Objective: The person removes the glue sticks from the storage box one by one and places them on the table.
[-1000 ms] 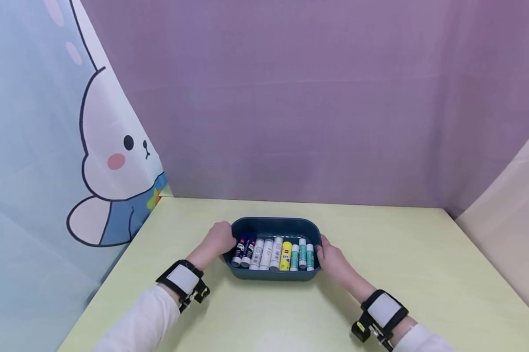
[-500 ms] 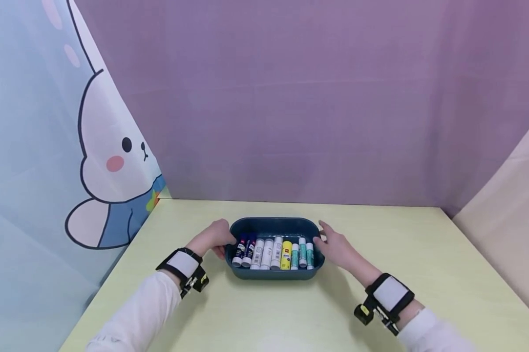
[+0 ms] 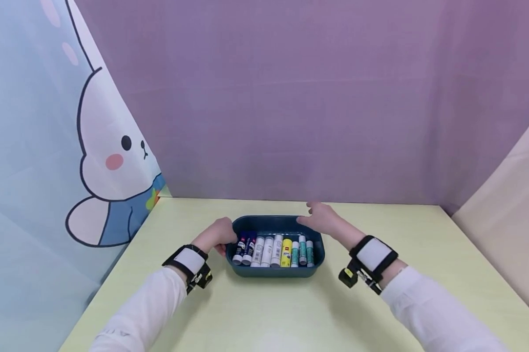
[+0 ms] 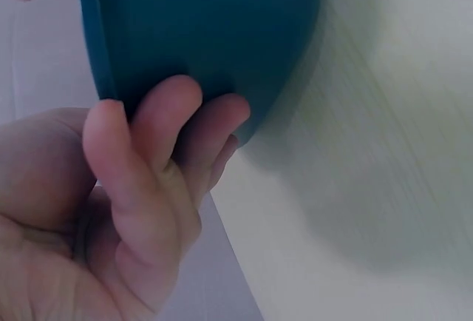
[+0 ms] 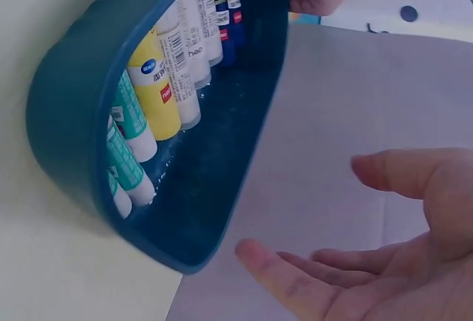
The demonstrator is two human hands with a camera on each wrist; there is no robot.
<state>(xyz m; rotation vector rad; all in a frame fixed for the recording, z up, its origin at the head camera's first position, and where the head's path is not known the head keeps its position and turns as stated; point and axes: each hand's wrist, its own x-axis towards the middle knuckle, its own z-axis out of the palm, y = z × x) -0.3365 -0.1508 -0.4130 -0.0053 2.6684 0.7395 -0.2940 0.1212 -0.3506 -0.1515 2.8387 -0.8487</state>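
Note:
A dark teal plastic basin [image 3: 275, 272] stands on the table, holding a row of glue sticks along its near side. From left to right they are dark blue [image 3: 240, 250], white [image 3: 266, 252], yellow [image 3: 286, 253] and green-and-white [image 3: 302, 250]. At the basin's left end my left hand [image 3: 219, 233] holds the rim, thumb over the inside and curled fingers [image 4: 166, 114] against the outer wall. My right hand [image 5: 399, 262] is held above the basin's far right corner, thumb and fingers spread apart, with nothing in it. In the right wrist view a gap shows between it and the rim [image 5: 194, 268].
The pale yellow-green tabletop [image 3: 264, 313] extends around the basin. Behind it hangs a purple cloth [image 3: 290, 107]. A light blue curtain with a cartoon rabbit [image 3: 110, 142] is on the left, and a beige cloth [image 3: 510, 215] on the right.
My right hand has let go of the basin's right end and moved up and toward the far right corner. The left hand stays at the left rim. The basin has barely shifted.

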